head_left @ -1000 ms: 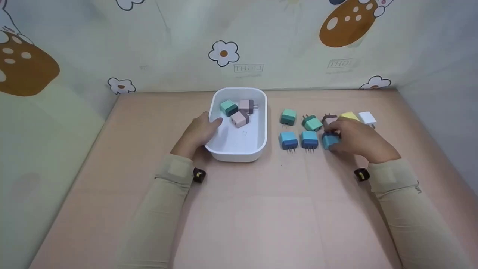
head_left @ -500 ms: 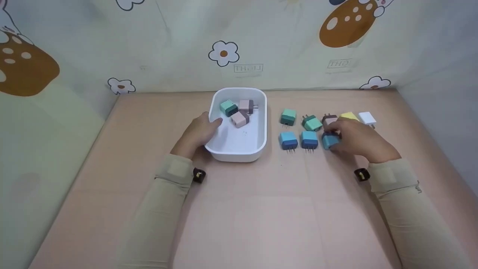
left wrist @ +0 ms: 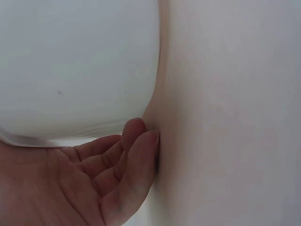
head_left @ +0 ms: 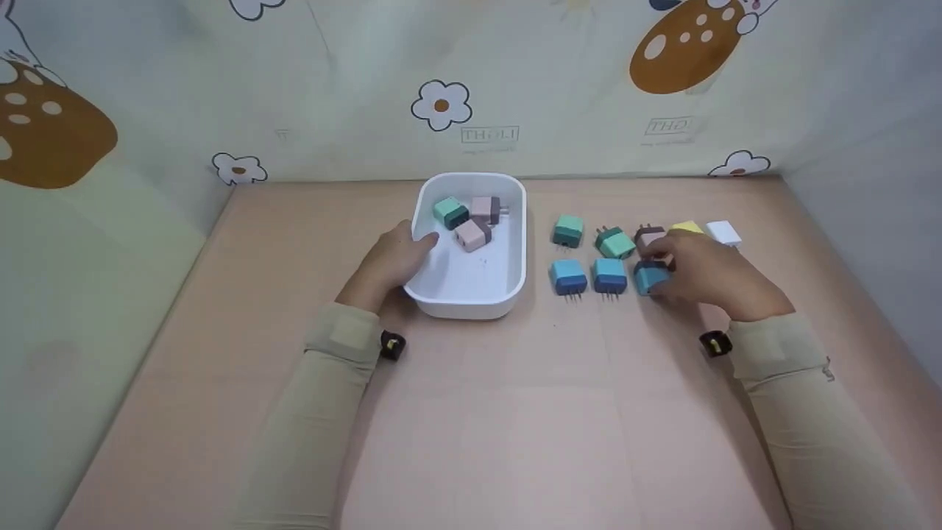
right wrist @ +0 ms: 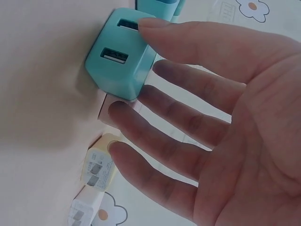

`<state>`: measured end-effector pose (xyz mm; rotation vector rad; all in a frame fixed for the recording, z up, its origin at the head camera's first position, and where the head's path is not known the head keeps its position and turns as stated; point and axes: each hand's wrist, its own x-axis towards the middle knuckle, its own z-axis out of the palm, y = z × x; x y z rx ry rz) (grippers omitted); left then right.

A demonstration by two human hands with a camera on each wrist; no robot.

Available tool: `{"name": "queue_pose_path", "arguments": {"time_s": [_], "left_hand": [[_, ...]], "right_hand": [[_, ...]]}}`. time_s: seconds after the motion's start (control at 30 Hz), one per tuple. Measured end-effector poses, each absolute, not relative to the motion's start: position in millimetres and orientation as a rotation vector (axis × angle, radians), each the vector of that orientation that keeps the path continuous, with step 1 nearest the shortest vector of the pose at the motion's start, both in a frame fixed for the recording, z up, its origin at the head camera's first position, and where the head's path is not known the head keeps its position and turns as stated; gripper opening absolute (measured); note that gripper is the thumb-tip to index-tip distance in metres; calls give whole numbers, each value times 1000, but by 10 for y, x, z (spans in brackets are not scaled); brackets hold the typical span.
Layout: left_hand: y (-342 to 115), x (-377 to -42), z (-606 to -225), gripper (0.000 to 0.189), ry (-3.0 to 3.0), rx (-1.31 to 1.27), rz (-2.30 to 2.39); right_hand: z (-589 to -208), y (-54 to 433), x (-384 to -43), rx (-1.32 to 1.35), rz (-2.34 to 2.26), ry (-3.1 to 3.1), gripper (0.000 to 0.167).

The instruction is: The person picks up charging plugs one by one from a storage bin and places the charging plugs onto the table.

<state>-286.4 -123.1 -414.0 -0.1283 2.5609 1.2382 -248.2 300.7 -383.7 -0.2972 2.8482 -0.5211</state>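
My left hand (head_left: pixel 391 259) grips the left wall of a white plastic bin (head_left: pixel 471 283), thumb over the rim. In the left wrist view its curled fingers (left wrist: pixel 136 157) lie against the bin's outside, low by the table. My right hand (head_left: pixel 710 272) pinches a blue USB wall charger (head_left: pixel 649 278) at the right end of the front row. In the right wrist view the thumb (right wrist: pixel 174 37) touches the charger's face beside two USB ports. Behind that hand, a pink charger (head_left: pixel 648 234) and a yellow charger (head_left: pixel 688 227) are partly hidden.
Two more blue chargers (head_left: pixel 569 277) stand in the front row, prongs toward me. Green chargers (head_left: pixel 568 230) and a white charger (head_left: pixel 724 232) belong to the back row. Inside the bin lie one green charger (head_left: pixel 450 212) and two pink chargers (head_left: pixel 472 235). A patterned wall covering (head_left: pixel 353 110) rises behind.
My right wrist has shifted very slightly to the right, its fingers still at the blue charger. The left hand, the bin and the other chargers stay where they were.
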Motion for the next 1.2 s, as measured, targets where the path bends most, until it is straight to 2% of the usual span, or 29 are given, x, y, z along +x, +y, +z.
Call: {"name": "queue_pose_path", "arguments": {"time_s": [0.2, 0.47, 1.2], "left_hand": [[-1216, -2860, -4138, 64, 2547, -137, 1258], [-1216, -2863, -4147, 64, 2541, -141, 1262], [-1224, -2876, -4135, 66, 2558, -138, 1213]], "right_hand": [[-3823, 3015, -2466, -272, -536, 2845, 52], [-3760, 2998, -2441, -357, -513, 2924, 40], [-3697, 2902, -2396, -445, -567, 3135, 35]]}}
